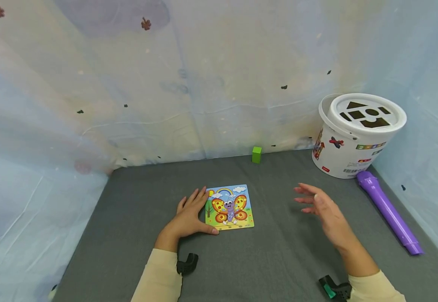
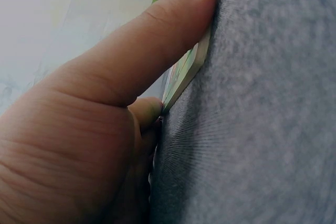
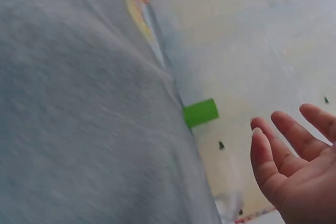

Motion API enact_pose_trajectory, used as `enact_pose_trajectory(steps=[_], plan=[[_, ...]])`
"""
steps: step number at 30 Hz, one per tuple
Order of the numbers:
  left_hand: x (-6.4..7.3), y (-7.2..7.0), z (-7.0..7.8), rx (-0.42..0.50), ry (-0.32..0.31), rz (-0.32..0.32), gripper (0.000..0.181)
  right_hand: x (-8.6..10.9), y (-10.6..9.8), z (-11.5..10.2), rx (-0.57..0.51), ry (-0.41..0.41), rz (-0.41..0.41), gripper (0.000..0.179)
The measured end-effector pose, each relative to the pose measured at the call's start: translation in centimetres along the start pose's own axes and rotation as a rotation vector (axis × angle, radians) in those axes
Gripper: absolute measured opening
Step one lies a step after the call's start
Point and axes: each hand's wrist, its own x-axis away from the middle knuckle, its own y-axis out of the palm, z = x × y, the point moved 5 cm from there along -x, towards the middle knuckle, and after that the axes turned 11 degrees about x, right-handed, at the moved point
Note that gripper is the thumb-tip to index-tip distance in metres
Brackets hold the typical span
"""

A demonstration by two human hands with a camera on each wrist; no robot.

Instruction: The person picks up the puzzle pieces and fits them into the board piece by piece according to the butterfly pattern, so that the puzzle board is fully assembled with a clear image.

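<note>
A square butterfly picture board (image 1: 229, 207), looking like a thin children's puzzle, lies flat on the grey cloth. My left hand (image 1: 189, 216) rests at its left side, fingers fairly straight along that edge and thumb against the near edge. In the left wrist view the thumb (image 2: 152, 40) touches the board's pale edge (image 2: 185, 77); the other fingers are mostly hidden behind it. My right hand (image 1: 328, 214) is held above the cloth to the right of the board, fingers loosely bent, holding nothing. In the right wrist view its fingers (image 3: 296, 135) are apart from everything.
A green block (image 1: 256, 154) stands upright at the back of the cloth-covered table (image 1: 136, 226). At the back right is a white bucket (image 1: 348, 153) with a shape-sorter lid (image 1: 369, 112). A purple tube (image 1: 390, 214) lies along the right side. Patterned sheets hang behind and at both sides.
</note>
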Motion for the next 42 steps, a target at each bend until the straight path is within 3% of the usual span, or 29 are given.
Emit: enact_pose_trajectory(steps=[6, 10, 22, 25, 31, 38, 42], plan=[[0.0, 0.0, 0.0, 0.0, 0.016, 0.014, 0.14, 0.3, -3.0, -0.1, -0.221, -0.078, 0.044, 0.067], [0.0, -0.1, 0.1, -0.004, 0.008, 0.01, 0.139, 0.6, -4.7, 0.5, -0.27, -0.103, 0.095, 0.071], [0.0, -0.1, 0.2, -0.002, 0.001, 0.007, 0.138, 2.4, -7.6, 4.8, -0.156, 0.184, 0.212, 0.066], [0.0, -0.1, 0.3, -0.002, -0.001, 0.004, 0.138, 2.6, -8.0, 5.7, -0.09, 0.242, 0.198, 0.06], [-0.1, -0.1, 0.2, -0.004, 0.002, 0.004, 0.138, 2.9, -8.4, 7.6, 0.173, 0.34, 0.101, 0.057], [0.0, 0.0, 0.2, -0.002, 0.003, 0.008, 0.138, 3.0, -8.0, 9.0, 0.493, 0.403, -0.111, 0.076], [0.0, 0.0, 0.2, -0.003, 0.003, 0.011, 0.138, 3.0, -7.8, 9.0, 0.648, 0.4, -0.138, 0.079]])
